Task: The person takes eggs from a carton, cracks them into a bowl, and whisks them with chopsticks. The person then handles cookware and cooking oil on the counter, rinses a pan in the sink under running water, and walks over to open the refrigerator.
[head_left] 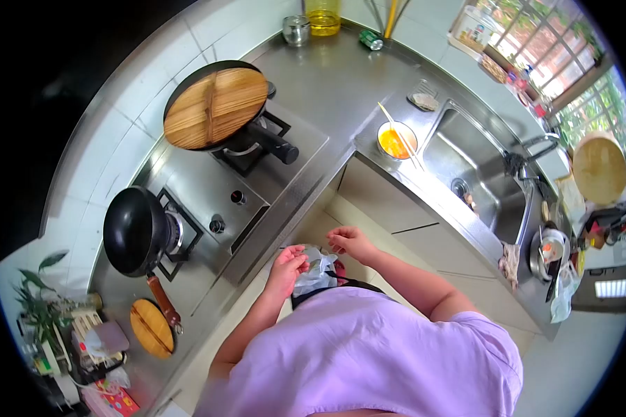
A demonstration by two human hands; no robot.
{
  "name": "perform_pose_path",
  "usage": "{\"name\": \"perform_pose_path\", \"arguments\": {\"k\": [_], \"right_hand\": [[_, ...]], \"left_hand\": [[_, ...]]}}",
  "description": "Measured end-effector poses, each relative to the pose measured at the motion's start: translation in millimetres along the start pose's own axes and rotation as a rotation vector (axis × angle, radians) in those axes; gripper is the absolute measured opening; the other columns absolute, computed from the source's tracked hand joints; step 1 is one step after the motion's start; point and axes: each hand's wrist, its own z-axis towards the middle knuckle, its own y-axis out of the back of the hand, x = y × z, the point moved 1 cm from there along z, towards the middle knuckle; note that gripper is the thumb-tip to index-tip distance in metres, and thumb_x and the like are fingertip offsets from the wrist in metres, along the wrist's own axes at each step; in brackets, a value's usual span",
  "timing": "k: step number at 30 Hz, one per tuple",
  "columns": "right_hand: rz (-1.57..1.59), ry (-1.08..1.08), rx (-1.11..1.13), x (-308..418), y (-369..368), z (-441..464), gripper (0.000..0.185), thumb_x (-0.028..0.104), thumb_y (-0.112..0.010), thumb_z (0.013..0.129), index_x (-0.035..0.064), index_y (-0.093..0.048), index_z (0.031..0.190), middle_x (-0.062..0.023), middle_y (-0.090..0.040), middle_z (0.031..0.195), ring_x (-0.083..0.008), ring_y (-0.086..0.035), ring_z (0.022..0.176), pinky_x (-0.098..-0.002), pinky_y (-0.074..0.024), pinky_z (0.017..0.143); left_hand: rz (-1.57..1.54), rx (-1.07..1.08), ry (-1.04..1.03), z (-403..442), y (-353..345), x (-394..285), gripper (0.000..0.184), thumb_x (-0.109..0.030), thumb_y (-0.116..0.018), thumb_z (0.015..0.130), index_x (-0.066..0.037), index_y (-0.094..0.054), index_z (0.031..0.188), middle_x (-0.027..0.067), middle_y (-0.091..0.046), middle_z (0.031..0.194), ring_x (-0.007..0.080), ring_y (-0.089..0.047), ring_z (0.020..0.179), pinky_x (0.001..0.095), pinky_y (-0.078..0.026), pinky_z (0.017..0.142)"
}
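My left hand [287, 270] is held in front of my body with its fingers curled in, and nothing shows in it. To its right, my right hand [352, 244] has bent fingers slightly apart, with no object visible between them. A crumpled whitish plastic bag [314, 276] shows below and between the hands, partly hidden by my body. The two hands do not touch each other. On the counter beyond them stands a bowl of beaten egg [394, 142] with chopsticks [396, 125] across it.
A wok with a wooden lid [215, 104] sits on the far burner. An uncovered black wok [136, 231] rests on the near burner, beside a round wooden board [152, 328]. At right is a steel sink [476, 167]. A green can [371, 39] lies at the back.
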Motion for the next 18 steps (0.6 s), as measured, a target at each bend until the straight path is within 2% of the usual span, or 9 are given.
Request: {"name": "perform_pose_path", "arguments": {"k": [1, 2, 3, 4, 9, 13, 16, 17, 18], "right_hand": [[-0.025, -0.013, -0.071, -4, 2, -8, 0.016, 0.017, -0.057, 0.090, 0.0040, -0.064, 0.097, -0.0032, -0.063, 0.080, -0.0091, -0.058, 0.067, -0.0238, -0.0472, 0.059], [-0.078, 0.059, -0.085, -19, 10, -10, 0.018, 0.017, -0.057, 0.090, 0.0030, -0.063, 0.098, -0.0025, -0.063, 0.077, -0.0107, -0.058, 0.065, -0.0251, -0.0477, 0.059], [-0.083, 0.022, -0.106, -21, 21, -23, 0.018, 0.017, -0.057, 0.090, 0.0030, -0.063, 0.098, -0.0025, -0.063, 0.077, -0.0107, -0.058, 0.065, -0.0251, -0.0477, 0.059], [-0.219, 0.089, -0.117, -13, 32, -33, 0.018, 0.017, -0.058, 0.089, 0.0025, -0.064, 0.098, -0.0037, -0.063, 0.077, -0.0117, -0.058, 0.066, -0.0264, -0.0482, 0.060], [-0.653, 0.642, -0.313, 68, 126, -55, 0.012, 0.008, -0.062, 0.082, 0.0026, -0.066, 0.091, -0.0118, -0.064, 0.082, -0.0186, -0.061, 0.068, -0.0308, -0.0494, 0.064], [-0.806, 0.745, -0.592, 126, 224, -23, 0.009, 0.003, -0.062, 0.079, 0.0046, -0.066, 0.087, -0.0109, -0.062, 0.081, -0.0249, -0.062, 0.070, -0.0336, -0.0503, 0.065], [-1.092, 0.967, -0.499, 153, 280, 16, 0.017, 0.005, -0.060, 0.076, 0.0096, -0.066, 0.091, -0.0083, -0.060, 0.081, -0.0287, -0.059, 0.076, -0.0362, -0.0497, 0.066], [-1.070, 0.952, -0.480, 155, 297, 29, 0.017, 0.005, -0.060, 0.076, 0.0096, -0.066, 0.091, -0.0083, -0.060, 0.081, -0.0287, -0.059, 0.076, -0.0362, -0.0497, 0.066], [-1.191, 1.004, -0.393, 159, 304, 41, 0.021, 0.005, -0.059, 0.075, 0.0110, -0.066, 0.093, -0.0076, -0.059, 0.083, -0.0277, -0.059, 0.080, -0.0359, -0.0492, 0.068]], "left_hand": [[0.001, -0.033, 0.045, 6, 7, 13, 0.024, -0.003, -0.057, 0.085, -0.006, -0.052, 0.108, 0.0050, -0.058, 0.085, 0.0142, -0.057, 0.073, 0.0265, -0.048, 0.068], [0.020, -0.002, -0.017, 15, 21, 25, 0.024, -0.005, -0.058, 0.085, -0.006, -0.052, 0.108, 0.0051, -0.059, 0.086, 0.0146, -0.057, 0.073, 0.0266, -0.048, 0.068], [-0.006, -0.030, -0.010, 19, 23, 30, 0.023, -0.007, -0.057, 0.085, -0.006, -0.052, 0.108, 0.0056, -0.059, 0.086, 0.0143, -0.057, 0.073, 0.0268, -0.048, 0.068], [-0.026, -0.052, 0.007, 19, 17, 29, 0.022, -0.007, -0.056, 0.086, -0.006, -0.052, 0.108, 0.0055, -0.059, 0.086, 0.0146, -0.057, 0.074, 0.0273, -0.048, 0.069], [-0.044, -0.054, 0.045, 21, -34, 23, 0.022, -0.008, -0.056, 0.087, -0.006, -0.052, 0.108, 0.0056, -0.059, 0.089, 0.0160, -0.057, 0.077, 0.0299, -0.048, 0.073], [0.055, -0.051, 0.100, 57, -77, 42, 0.024, -0.009, -0.055, 0.088, -0.005, -0.051, 0.111, 0.0071, -0.059, 0.096, 0.0172, -0.058, 0.080, 0.0317, -0.048, 0.076], [0.009, -0.052, 0.075, 102, -130, 46, 0.032, -0.012, -0.057, 0.088, -0.004, -0.051, 0.118, 0.0091, -0.061, 0.101, 0.0182, -0.061, 0.086, 0.0297, -0.050, 0.075], [0.005, -0.045, 0.082, 120, -157, 47, 0.034, -0.013, -0.057, 0.088, -0.004, -0.049, 0.120, 0.0096, -0.061, 0.102, 0.0185, -0.061, 0.086, 0.0303, -0.050, 0.076], [-0.003, -0.027, 0.081, 136, -183, 44, 0.037, -0.013, -0.057, 0.088, -0.003, -0.047, 0.122, 0.0101, -0.060, 0.104, 0.0188, -0.061, 0.087, 0.0308, -0.050, 0.077]]}}
